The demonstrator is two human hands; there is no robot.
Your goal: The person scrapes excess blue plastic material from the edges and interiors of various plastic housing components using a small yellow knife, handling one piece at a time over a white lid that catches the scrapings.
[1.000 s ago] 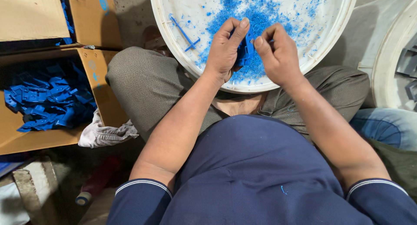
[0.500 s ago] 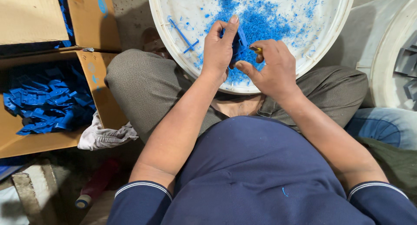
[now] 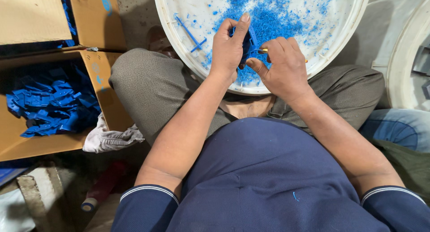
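A: Over by the person's left knee there's an open cardboard box (image 3: 27,144), brown, flaps up, one flap (image 3: 96,17) flecked with blue marks. Inside, a heap of blue plastic pieces (image 3: 49,108) piled against its far wall.

B: And a second, closed brown carton (image 3: 31,14) sits just beyond it, plain top. A crumpled grey-white rag (image 3: 109,138) lies at the open box's near corner, touching the trouser leg.

A: Now the action. A big white round tub (image 3: 179,48) rests on the person's lap, its near rim just past the crossed legs. Blue shavings (image 3: 273,17) are strewn across its floor, thickest in the middle.

B: Left hand (image 3: 228,48) is curled tight, thumb and fingers pinched round a small blue plastic part (image 3: 247,41), held just above the tub's near rim. Index finger stretched up along it.

A: Right hand (image 3: 282,66) is closed as well, fist-like, gripping a thin tool with a yellow handle (image 3: 264,50); only the yellow ends peek out either side of the fingers. The tip meets the blue part, though I cannot tell exactly where.

B: The part itself looks dark blue, flat-sided, mostly hidden by the fingers.

A: A loose blue stick-shaped offcut (image 3: 190,34) lies near the tub's left wall, well apart from the hands. Another white tub rim (image 3: 396,66) shows at the right.
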